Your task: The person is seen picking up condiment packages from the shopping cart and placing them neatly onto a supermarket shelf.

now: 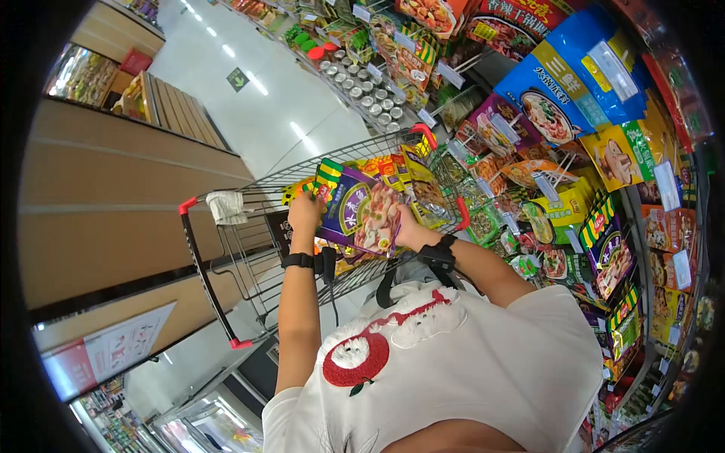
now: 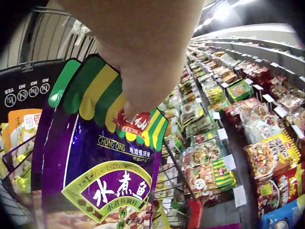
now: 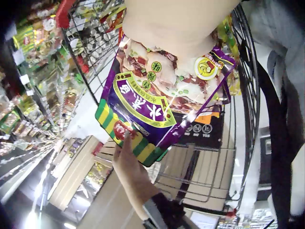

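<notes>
Both hands hold a purple seasoning packet [image 1: 353, 204] over the shopping cart [image 1: 199, 266]. It has a green-and-yellow striped top and a picture of fish pieces. My left hand [image 1: 304, 213] pinches the striped end, thumb on the red logo. At the picture end, my right hand [image 1: 411, 229] grips the edge. A second green-topped packet [image 2: 61, 90] shows behind the first in the left wrist view. Below lie several yellow and orange packets [image 1: 425, 189] in the cart. The right wrist view shows the left hand [image 3: 127, 164] at the striped end, while the right hand's fingers are mostly hidden.
Shelves of hanging seasoning bags, among them a large blue bag [image 1: 555, 79], rise close on the right. Rows of cans [image 1: 362, 87] stand farther along. A white cloth-like item [image 1: 225, 207] hangs on the cart's rim. Brown panelled displays [image 1: 136, 204] line the left side.
</notes>
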`<state>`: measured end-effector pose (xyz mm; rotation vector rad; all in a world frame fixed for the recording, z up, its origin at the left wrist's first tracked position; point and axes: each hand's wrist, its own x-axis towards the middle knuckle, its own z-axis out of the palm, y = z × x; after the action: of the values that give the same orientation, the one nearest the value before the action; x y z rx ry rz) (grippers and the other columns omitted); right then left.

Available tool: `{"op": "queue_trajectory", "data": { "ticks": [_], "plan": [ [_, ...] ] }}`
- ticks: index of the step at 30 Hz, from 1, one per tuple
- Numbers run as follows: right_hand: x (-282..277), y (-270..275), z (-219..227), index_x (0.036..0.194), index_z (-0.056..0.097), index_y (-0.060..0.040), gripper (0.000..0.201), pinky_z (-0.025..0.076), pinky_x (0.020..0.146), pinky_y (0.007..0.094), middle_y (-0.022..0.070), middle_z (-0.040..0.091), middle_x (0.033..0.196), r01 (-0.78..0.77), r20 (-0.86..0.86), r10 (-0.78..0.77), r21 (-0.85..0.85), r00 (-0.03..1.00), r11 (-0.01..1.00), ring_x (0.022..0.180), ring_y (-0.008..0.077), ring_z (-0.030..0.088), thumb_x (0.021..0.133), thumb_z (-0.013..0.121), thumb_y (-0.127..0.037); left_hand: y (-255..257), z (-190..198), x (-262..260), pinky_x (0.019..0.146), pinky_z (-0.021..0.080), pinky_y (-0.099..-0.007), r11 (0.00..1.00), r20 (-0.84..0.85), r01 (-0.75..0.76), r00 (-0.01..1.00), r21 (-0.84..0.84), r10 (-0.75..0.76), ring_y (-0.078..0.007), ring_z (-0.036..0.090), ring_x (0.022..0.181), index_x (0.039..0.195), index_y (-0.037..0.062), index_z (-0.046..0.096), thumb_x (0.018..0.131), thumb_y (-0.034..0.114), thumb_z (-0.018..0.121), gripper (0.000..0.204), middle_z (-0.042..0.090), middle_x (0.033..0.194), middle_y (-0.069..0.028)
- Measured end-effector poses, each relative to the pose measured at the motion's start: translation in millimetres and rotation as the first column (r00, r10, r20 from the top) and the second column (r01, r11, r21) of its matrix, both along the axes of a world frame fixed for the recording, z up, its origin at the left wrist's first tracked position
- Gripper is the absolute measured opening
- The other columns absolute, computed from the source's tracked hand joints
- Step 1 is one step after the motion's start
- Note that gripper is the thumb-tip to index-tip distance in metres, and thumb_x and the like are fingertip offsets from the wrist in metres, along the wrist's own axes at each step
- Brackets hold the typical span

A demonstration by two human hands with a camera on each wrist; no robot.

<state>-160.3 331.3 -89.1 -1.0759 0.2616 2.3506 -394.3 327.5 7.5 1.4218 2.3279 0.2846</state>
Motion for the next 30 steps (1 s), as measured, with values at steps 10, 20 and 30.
{"op": "queue_trajectory", "data": {
  "ticks": [10,20,30],
  "plan": [
    [0.3,-13.9,123.9,0.107,0.050,-0.0034,0.045,0.042,0.086,0.0470,0.0176,0.056,0.104,-0.071,0.244,0.101,-0.127,0.965,0.989,0.096,0.0313,0.054,0.065,0.042,-0.018,-14.8,-98.3,-12.5,0.081,0.038,-0.0450,0.995,-0.015,-0.093,0.995,0.038,0.094,-0.0284,0.057,0.092,0.112,0.0118,0.052,0.076,0.041,0.054,0.046,0.061,0.098,-0.0117],
    [37.2,-53.1,6.2,0.103,0.049,-0.0077,0.046,0.037,0.087,0.0363,0.0070,0.053,0.099,-0.032,0.148,-0.001,0.217,0.989,0.976,0.092,0.0209,0.051,0.071,0.056,-0.041,-110.7,-68.9,44.3,0.089,0.037,-0.0365,0.934,0.260,-0.030,0.963,0.357,-0.069,-0.0317,0.049,0.105,0.112,-0.0029,0.047,0.075,0.025,0.060,0.048,0.052,0.111,-0.0208],
    [157.2,-230.5,60.2,0.118,0.042,-0.0075,0.049,0.032,0.093,0.0404,0.0138,0.044,0.122,0.273,0.012,-0.294,0.334,0.956,0.902,0.111,0.0238,0.041,0.078,0.053,-0.034,-236.9,-42.8,213.8,0.090,0.032,-0.0403,0.789,0.369,0.160,0.817,0.593,-0.443,-0.0356,0.042,0.104,0.114,-0.0062,0.042,0.077,0.021,0.057,0.048,0.046,0.110,-0.0250]
  ]
}}
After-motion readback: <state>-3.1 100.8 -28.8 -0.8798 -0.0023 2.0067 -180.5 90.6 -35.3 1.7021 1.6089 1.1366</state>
